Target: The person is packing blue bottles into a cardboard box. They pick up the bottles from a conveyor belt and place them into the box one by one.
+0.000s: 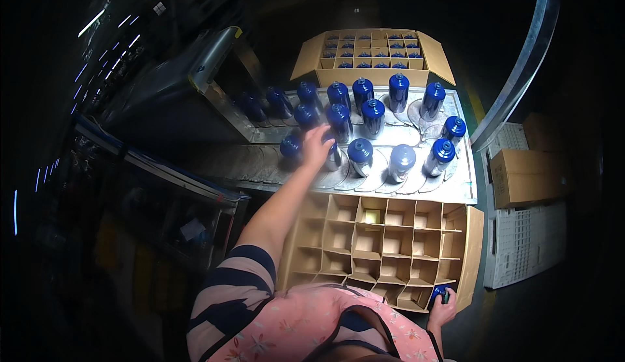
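My left hand (316, 147) reaches out over the lit conveyor, fingers curled around the top of a blue bottle (333, 159) that stands on it. Down at the near right corner of an open divided carton (398, 245), my right hand (443, 310) grips a second blue bottle (439, 291), partly hidden by the fingers and carton edge. Several more glossy blue bottles with rounded shoulders and small necks stand upright on the conveyor, among them one (360, 156) right of my left hand and a paler, hazy-looking one (402, 163).
Beyond the conveyor (463, 183) sits another divided carton (371, 77) with bottles in its cells. At left is a dark machine housing (208, 62). A metal post (521, 85) rises at right, near a closed brown box (526, 178) and grey plastic pallets (524, 248).
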